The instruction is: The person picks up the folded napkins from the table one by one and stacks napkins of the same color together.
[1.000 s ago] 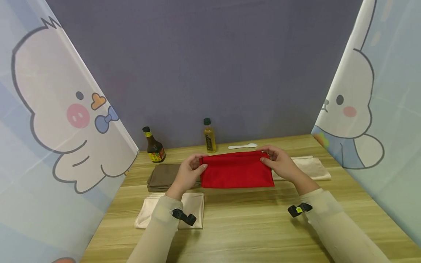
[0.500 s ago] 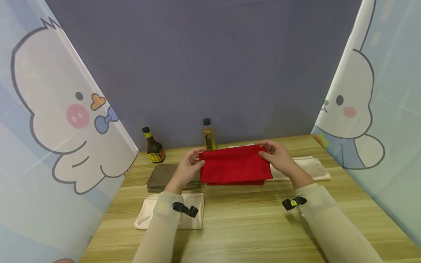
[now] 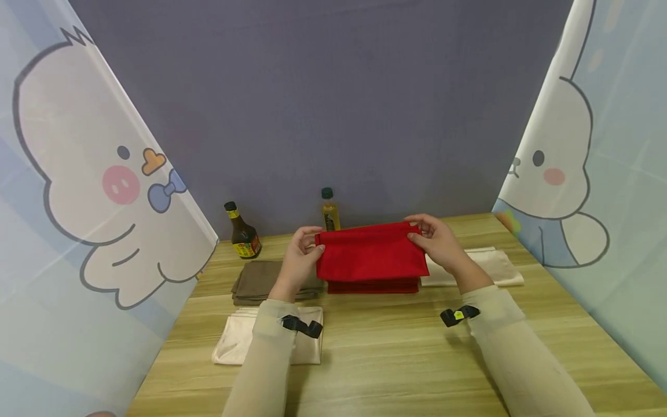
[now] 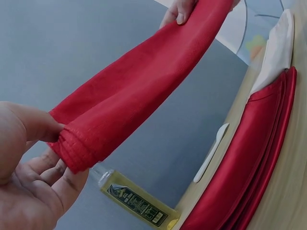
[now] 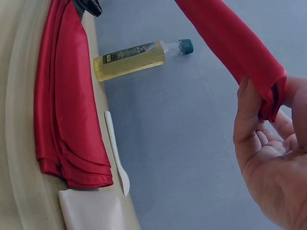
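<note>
A folded red cloth (image 3: 371, 252) hangs in the air between both hands, stretched sideways. My left hand (image 3: 298, 262) pinches its left end between thumb and fingers; the layered folds show in the left wrist view. At the opposite end, my right hand (image 3: 440, 245) pinches the upper corner with thumb and fingers. Below the held cloth, apart from it, a stack of folded red cloths (image 5: 76, 110) lies on the table. In the head view the raised cloth covers most of that stack.
Left of the stack lies folded brown cloth (image 3: 260, 279), with cream cloth (image 3: 237, 336) nearer. More cream cloth (image 3: 495, 266) lies at the right. Behind stand a dark sauce bottle (image 3: 245, 234) and an oil bottle (image 3: 330, 213). A white spoon (image 5: 115, 151) lies behind the red stack.
Both hands have lifted the red cloth up and slightly away from the body. The red stack beneath has come into view, while the spoon is now covered in the head view.
</note>
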`<state>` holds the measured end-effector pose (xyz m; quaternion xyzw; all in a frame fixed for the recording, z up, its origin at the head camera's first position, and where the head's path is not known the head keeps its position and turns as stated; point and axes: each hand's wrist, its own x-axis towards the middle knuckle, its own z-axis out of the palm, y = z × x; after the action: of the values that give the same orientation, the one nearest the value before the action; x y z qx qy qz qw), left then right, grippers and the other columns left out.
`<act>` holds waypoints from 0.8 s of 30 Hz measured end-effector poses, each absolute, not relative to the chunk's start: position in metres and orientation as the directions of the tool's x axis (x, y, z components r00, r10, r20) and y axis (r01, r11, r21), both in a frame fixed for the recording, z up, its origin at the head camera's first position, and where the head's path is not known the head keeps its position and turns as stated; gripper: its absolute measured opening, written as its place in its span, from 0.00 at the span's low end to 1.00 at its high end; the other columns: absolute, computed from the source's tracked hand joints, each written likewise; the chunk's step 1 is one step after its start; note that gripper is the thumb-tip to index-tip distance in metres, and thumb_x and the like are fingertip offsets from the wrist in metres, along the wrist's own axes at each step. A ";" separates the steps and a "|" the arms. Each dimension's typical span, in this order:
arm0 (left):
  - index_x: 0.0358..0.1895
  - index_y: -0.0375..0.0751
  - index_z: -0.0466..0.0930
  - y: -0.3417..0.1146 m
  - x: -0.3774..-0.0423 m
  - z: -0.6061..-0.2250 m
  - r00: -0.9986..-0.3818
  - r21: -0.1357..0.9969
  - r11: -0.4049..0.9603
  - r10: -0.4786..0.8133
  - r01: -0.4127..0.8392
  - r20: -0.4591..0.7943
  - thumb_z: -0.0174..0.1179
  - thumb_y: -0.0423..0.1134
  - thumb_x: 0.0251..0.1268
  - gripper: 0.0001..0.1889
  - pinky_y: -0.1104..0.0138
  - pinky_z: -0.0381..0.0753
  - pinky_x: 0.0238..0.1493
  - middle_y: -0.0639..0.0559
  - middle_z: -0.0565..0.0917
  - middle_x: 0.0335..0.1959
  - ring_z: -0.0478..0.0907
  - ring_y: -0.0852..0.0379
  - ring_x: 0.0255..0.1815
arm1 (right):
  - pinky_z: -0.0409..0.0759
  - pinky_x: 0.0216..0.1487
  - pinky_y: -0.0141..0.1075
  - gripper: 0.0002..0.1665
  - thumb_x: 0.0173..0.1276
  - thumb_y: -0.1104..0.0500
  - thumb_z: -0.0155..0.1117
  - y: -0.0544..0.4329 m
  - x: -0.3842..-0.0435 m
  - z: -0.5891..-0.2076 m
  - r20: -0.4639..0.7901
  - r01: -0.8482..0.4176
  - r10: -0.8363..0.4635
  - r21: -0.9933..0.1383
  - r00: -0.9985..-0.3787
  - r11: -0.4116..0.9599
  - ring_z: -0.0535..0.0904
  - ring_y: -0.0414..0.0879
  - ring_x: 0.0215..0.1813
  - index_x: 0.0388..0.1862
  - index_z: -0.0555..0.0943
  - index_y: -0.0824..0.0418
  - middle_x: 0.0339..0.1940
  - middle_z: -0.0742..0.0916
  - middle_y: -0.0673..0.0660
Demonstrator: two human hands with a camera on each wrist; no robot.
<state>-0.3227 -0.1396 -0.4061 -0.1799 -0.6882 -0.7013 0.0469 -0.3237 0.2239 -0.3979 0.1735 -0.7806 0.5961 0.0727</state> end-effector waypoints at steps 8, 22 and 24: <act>0.66 0.33 0.69 -0.135 -0.326 -0.411 -0.930 0.947 -0.082 0.176 0.311 0.321 0.57 0.20 0.74 0.21 0.63 0.85 0.37 0.33 0.83 0.53 0.85 0.52 0.39 | 0.74 0.31 0.30 0.24 0.76 0.67 0.66 0.224 -0.326 -0.403 0.323 -0.344 -0.144 -0.925 -0.936 0.160 0.72 0.41 0.31 0.68 0.74 0.64 0.42 0.82 0.59; 0.61 0.33 0.69 -0.134 -0.332 -0.427 -0.939 0.956 -0.052 0.178 0.290 0.295 0.55 0.20 0.75 0.16 0.66 0.79 0.34 0.34 0.83 0.53 0.80 0.56 0.34 | 0.79 0.35 0.30 0.24 0.77 0.68 0.64 0.221 -0.332 -0.414 0.321 -0.338 -0.122 -0.929 -0.939 0.154 0.78 0.42 0.35 0.69 0.74 0.68 0.47 0.82 0.62; 0.60 0.32 0.71 -0.134 -0.333 -0.430 -0.938 0.955 -0.037 0.179 0.295 0.296 0.55 0.21 0.75 0.15 0.66 0.78 0.32 0.34 0.83 0.53 0.79 0.56 0.32 | 0.80 0.35 0.30 0.22 0.77 0.68 0.64 0.221 -0.333 -0.415 0.315 -0.332 -0.120 -0.930 -0.941 0.159 0.79 0.41 0.35 0.68 0.76 0.67 0.46 0.82 0.61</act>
<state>-0.3334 -0.1336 -0.4301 -0.1709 -0.6926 -0.6996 0.0415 -0.3329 0.2206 -0.4155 0.1494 -0.7566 0.6311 0.0839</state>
